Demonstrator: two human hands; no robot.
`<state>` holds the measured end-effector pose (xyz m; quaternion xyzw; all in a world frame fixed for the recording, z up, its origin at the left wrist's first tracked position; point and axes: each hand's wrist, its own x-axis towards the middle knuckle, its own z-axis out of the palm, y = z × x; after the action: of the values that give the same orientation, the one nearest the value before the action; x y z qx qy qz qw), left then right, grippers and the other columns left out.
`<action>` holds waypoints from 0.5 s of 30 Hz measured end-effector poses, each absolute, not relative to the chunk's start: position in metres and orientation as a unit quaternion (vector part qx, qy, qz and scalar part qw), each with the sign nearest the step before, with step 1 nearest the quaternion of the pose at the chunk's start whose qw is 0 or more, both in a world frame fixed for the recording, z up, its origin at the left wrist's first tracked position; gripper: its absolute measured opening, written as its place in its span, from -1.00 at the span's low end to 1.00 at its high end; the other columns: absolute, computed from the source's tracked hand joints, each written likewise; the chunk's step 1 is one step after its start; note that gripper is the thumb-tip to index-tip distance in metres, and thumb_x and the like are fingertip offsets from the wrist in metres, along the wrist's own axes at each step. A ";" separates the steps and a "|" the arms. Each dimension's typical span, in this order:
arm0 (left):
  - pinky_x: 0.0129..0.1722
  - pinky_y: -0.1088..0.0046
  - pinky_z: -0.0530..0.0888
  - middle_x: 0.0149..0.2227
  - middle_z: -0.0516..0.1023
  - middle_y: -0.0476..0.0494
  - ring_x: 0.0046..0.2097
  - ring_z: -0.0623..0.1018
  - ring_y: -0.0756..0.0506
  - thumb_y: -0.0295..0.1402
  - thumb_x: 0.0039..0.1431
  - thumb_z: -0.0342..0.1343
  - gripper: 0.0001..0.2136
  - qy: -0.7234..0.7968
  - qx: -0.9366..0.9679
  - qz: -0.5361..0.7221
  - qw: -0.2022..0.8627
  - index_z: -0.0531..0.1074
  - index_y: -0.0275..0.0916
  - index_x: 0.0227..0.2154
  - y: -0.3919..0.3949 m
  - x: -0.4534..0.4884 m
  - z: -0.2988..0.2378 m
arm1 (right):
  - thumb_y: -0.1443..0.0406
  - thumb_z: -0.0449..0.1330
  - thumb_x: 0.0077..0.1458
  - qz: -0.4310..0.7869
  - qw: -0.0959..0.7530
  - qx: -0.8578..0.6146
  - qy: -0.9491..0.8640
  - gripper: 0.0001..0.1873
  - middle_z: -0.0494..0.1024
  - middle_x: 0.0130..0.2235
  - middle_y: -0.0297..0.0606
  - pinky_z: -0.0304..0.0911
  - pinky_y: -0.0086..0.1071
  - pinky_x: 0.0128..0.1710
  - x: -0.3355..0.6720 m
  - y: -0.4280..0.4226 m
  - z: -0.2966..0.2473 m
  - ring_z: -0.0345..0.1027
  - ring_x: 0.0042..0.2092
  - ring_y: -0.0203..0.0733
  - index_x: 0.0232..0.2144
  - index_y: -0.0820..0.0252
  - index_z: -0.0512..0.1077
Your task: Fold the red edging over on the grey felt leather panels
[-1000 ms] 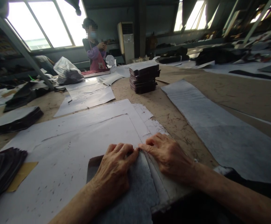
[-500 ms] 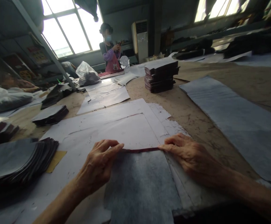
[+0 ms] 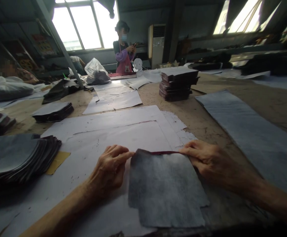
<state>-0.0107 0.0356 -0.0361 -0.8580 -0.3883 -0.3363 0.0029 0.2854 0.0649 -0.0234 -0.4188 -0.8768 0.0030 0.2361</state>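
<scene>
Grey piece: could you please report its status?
Left hand, right hand: grip at far corners. Grey piece: reddish far edge showing. Grey stack apart, left.

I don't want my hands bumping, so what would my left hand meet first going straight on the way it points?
The grey sheet: your left hand points right, at the sheet's upper left corner. Beyond, roughly along the red edge, your right hand seems next, though depth is hard to judge.

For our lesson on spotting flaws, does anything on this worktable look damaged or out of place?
The white paper strip just beyond the right hand has a ragged, torn-looking edge, odd beside the straight-edged large sheet.
</scene>
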 end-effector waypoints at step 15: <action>-0.31 0.33 0.35 -0.34 0.46 -0.10 -0.31 0.39 -0.05 -0.54 0.15 -0.05 -0.76 -0.371 -0.863 -0.335 0.079 0.42 -0.21 -0.17 0.055 -0.008 -0.050 | 0.45 -0.08 0.06 -0.007 0.248 -0.367 -0.896 -0.63 0.50 -0.24 -0.17 0.34 -0.28 -0.21 0.285 0.061 -0.031 0.36 -0.20 -0.13 -0.20 0.22 0.48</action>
<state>-0.0080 0.0553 -0.0497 -0.8627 -0.3706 -0.3350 0.0788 0.2849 0.0606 -0.0312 -0.3674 -0.8963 -0.0074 0.2480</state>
